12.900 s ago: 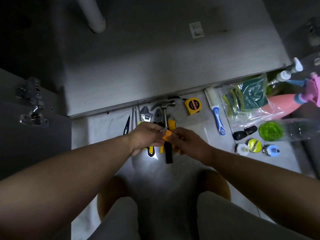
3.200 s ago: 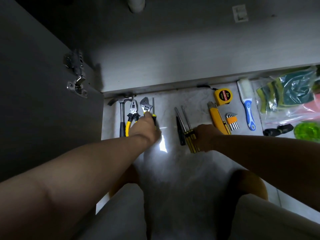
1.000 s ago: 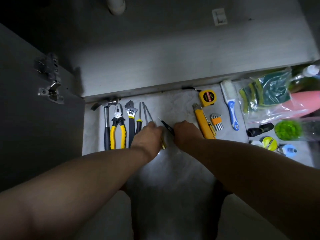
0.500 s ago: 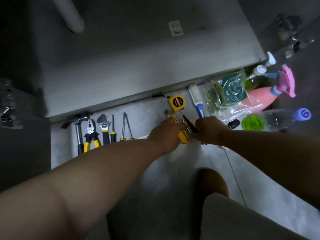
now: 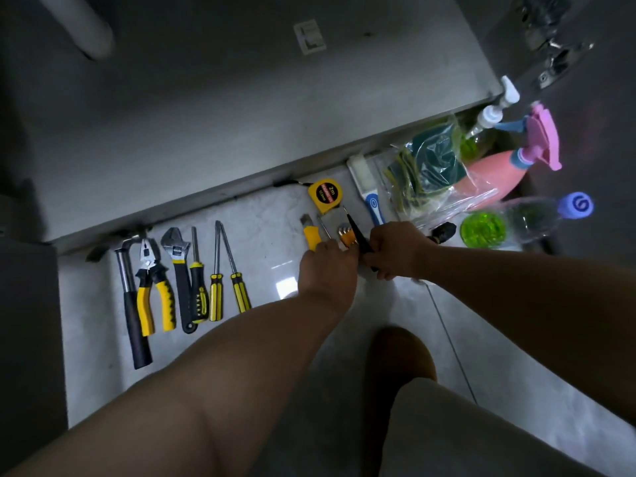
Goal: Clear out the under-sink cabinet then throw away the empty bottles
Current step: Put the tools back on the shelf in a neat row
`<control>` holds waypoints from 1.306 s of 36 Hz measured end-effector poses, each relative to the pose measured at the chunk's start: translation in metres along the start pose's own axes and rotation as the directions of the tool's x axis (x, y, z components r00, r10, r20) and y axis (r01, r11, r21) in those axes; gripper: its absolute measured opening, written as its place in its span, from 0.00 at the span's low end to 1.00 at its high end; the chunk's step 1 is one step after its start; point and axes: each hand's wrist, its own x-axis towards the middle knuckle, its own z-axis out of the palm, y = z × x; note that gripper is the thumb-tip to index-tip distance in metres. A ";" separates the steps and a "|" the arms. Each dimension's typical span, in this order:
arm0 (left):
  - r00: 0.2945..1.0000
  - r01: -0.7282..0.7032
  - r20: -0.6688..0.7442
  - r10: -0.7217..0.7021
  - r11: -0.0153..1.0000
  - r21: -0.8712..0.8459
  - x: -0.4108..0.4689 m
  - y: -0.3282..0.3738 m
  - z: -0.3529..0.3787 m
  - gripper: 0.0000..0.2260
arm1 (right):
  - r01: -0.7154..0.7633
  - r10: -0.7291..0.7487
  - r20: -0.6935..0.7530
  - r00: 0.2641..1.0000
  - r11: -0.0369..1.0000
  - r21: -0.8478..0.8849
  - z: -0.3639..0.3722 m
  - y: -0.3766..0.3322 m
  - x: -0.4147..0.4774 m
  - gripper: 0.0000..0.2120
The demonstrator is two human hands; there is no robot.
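**State.** The cabinet point(image 5: 241, 115) fills the upper frame. Its contents lie on the floor point(image 5: 268, 228) along its front edge. The bottles are at the right edge of the frame: a pump bottle point(image 5: 481, 132), a pink bottle point(image 5: 492, 177) and a clear bottle point(image 5: 537, 218) on its side. No hand holds a bottle. Disposal is judged not yet begun.

**Hands.** The right hand point(image 5: 399, 249), centre right, is clamped round a thin black tool point(image 5: 354, 228). The tool tip points up-frame toward the tape measure point(image 5: 325, 196). The left hand point(image 5: 327, 266) touches the right hand and covers the lower end of the yellow knife point(image 5: 311, 235). Its fingers are hidden, so it cannot be told whether it holds anything. The hex keys point(image 5: 346, 234) lie just above both hands.

**Hazards.**
1. Puncture. The tool tip is narrow and the hands are in contact. A slip during hand-over could drive the tip into the left hand.
2. Cut. The knife blade position cannot be read. Gripping the knife unseen risks contact with an exposed edge.
3. Rolling. The clear bottle lies on its side and may roll away if nudged.
4. Snagging. The sponge bag point(image 5: 426, 166) overlaps the pink bottle. Lifting that bottle may drag the bag.
5. Wrong disposal. Green shows inside the pump bottle and the clear bottle. Check each bottle before discarding.
6. Low light. Small items are easily missed.
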 end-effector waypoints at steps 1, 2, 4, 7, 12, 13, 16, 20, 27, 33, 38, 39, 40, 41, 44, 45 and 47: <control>1.000 0.009 0.001 -0.009 1.000 -0.013 0.000 0.000 0.001 0.20 | -0.004 0.004 0.000 1.000 1.000 0.031 0.000 0.001 0.000 0.13; 1.000 0.018 0.004 -0.018 0.999 -0.031 0.001 0.000 0.001 0.19 | -0.007 0.007 0.002 1.000 0.999 0.054 0.000 0.002 0.000 0.12; 0.999 0.045 0.014 -0.044 0.994 -0.103 0.001 -0.002 0.001 0.18 | -0.008 0.008 0.003 1.000 0.998 0.066 -0.001 0.005 0.000 0.10; 0.998 0.070 0.016 -0.068 0.953 -0.296 -0.002 -0.007 0.002 0.16 | -0.020 0.019 0.008 1.000 0.999 0.050 -0.001 0.005 -0.001 0.11; 0.999 0.050 0.013 -0.050 0.865 -0.499 -0.015 -0.032 -0.003 0.13 | -0.063 0.061 0.057 0.997 0.997 0.039 0.001 -0.005 0.004 0.12; 0.999 0.051 0.026 -0.043 0.854 -0.518 -0.017 -0.042 -0.007 0.14 | -0.071 0.069 0.060 0.996 0.997 0.029 0.002 -0.008 0.005 0.10; 0.998 0.036 0.060 -0.003 0.823 -0.567 -0.028 -0.077 -0.022 0.13 | -0.085 0.084 0.075 0.994 0.996 0.023 0.007 -0.019 0.012 0.10; 0.994 0.018 0.106 0.038 0.879 -0.476 -0.042 -0.126 -0.035 0.13 | -0.109 0.107 0.077 0.991 0.994 0.026 0.018 -0.033 0.022 0.12; 0.992 0.109 0.109 -0.063 0.861 -0.496 -0.054 -0.165 -0.025 0.13 | -0.129 0.122 -0.047 0.991 0.966 -0.224 0.030 -0.053 0.019 0.11; 0.988 0.146 0.124 -0.091 0.811 -0.567 -0.060 -0.160 -0.003 0.14 | 0.081 -0.127 -0.150 0.980 0.957 -0.280 0.042 -0.063 0.015 0.13; 0.982 0.177 0.157 -0.109 0.823 -0.540 -0.063 -0.157 0.004 0.20 | 0.030 -0.056 -0.081 0.995 0.956 -0.290 0.055 -0.078 0.012 0.25; 0.983 0.166 0.157 -0.097 0.841 -0.515 -0.065 -0.158 0.004 0.20 | 0.016 -0.043 -0.081 0.996 0.953 -0.303 0.058 -0.080 0.012 0.24; 0.984 0.152 0.155 -0.085 0.856 -0.494 -0.066 -0.159 0.004 0.21 | 0.005 -0.036 -0.090 0.995 0.948 -0.317 0.061 -0.082 0.012 0.23; 0.985 0.144 0.151 -0.080 0.865 -0.481 -0.069 -0.160 0.004 0.22 | -0.006 -0.030 -0.106 0.994 0.945 -0.326 0.064 -0.084 0.013 0.22; 0.988 0.152 0.089 -0.126 0.895 -0.420 -0.081 -0.166 0.005 0.25 | -0.019 -0.022 -0.123 0.992 0.947 -0.322 0.067 -0.090 0.014 0.21; 0.987 0.159 0.040 -0.156 0.910 -0.384 -0.085 -0.168 0.005 0.25 | -0.016 -0.022 -0.117 0.993 0.950 -0.313 0.068 -0.093 0.014 0.21; 0.979 0.182 -0.030 -0.201 0.933 -0.310 -0.092 -0.173 0.006 0.24 | -0.005 -0.025 -0.100 0.995 0.958 -0.285 0.068 -0.099 0.015 0.23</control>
